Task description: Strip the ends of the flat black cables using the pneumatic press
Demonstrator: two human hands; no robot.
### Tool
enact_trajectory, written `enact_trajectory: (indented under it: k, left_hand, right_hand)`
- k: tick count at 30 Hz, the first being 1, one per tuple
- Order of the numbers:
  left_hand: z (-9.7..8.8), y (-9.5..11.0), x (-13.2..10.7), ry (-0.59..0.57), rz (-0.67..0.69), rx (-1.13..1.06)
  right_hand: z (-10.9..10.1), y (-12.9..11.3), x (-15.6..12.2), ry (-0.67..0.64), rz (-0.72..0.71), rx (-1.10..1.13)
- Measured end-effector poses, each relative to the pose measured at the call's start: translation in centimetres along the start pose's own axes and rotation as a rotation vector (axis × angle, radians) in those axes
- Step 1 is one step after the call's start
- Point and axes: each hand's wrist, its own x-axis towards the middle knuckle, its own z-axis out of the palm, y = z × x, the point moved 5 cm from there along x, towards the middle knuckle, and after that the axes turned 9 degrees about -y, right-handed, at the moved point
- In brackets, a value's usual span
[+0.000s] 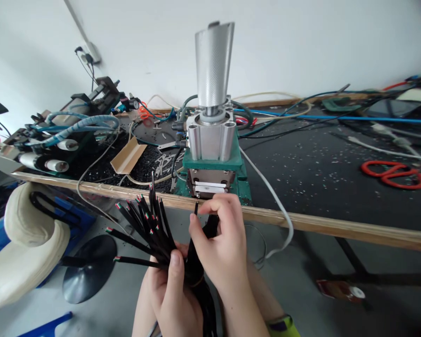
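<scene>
A bundle of black cables [157,234] fans out from my left hand [175,290], whose fingers and thumb are wrapped round it. Small red, white and green wire ends show at the tips. My right hand [219,238] pinches a single black cable [196,208] between thumb and forefinger, its tip pointing up. Just beyond that tip, at the bench edge, stands a pneumatic press [212,140] with a silver cylinder on a green base. A narrow slot with a white strip shows at its front. The lower part of the bundle hangs down between my forearms.
Red-handled scissors [393,174] lie on the black bench top [301,173] at the right, among scattered scraps. A second machine [66,126] with blue hoses stands at the left. A grey cable [273,192] hangs over the wooden edge. A cream-padded chair [28,234] is at lower left.
</scene>
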Motion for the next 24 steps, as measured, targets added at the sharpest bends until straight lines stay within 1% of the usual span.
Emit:
enact_trajectory:
  k: [2,3,5,7,9,12,15,17,20,22,24]
  left_hand:
    - [0.0,0.2,0.0,0.008,-0.013,0.000]
    - [0.0,0.2,0.0,0.014,-0.015,0.001]
    - [0.0,0.5,-0.1,0.030,0.004,0.003]
    - [-0.2,0.8,-0.4,0.056,0.030,-0.003]
    - [-0.6,0.8,-0.8,0.089,0.017,-0.010]
    - [-1.0,0.4,-1.2,0.094,-0.058,0.004]
    - [-1.0,0.2,-1.1,0.016,-0.113,0.033]
    - [-0.9,0.1,-0.8,-0.024,-0.122,0.041]
    - [-0.7,0.0,-0.4,-0.017,-0.128,0.038]
    - [-0.6,-0.1,-0.3,0.025,-0.126,0.028]
    - [-0.4,-0.2,-0.3,0.074,-0.116,0.023]
  right_hand:
    - [0.3,-0.2,0.1,-0.107,-0.038,0.066]
    - [0.5,-0.2,0.0,-0.182,-0.026,0.136]
    - [1.1,0.1,-0.4,-0.309,0.055,0.285]
    - [1.5,0.4,-1.0,-0.366,0.153,0.383]
    - [1.8,0.2,-1.3,-0.389,0.201,0.438]
    - [1.9,-0.7,-1.1,-0.413,0.200,0.422]
    - [1.6,-1.6,-0.6,-0.381,0.150,0.345]
    - [1.5,-1.7,-0.3,-0.356,0.155,0.337]
    - [1.8,-0.8,-0.2,-0.344,0.270,0.393]
    - [2.1,0.2,-0.2,-0.321,0.381,0.455]
    - [2.2,1.2,-0.1,-0.260,0.480,0.511]
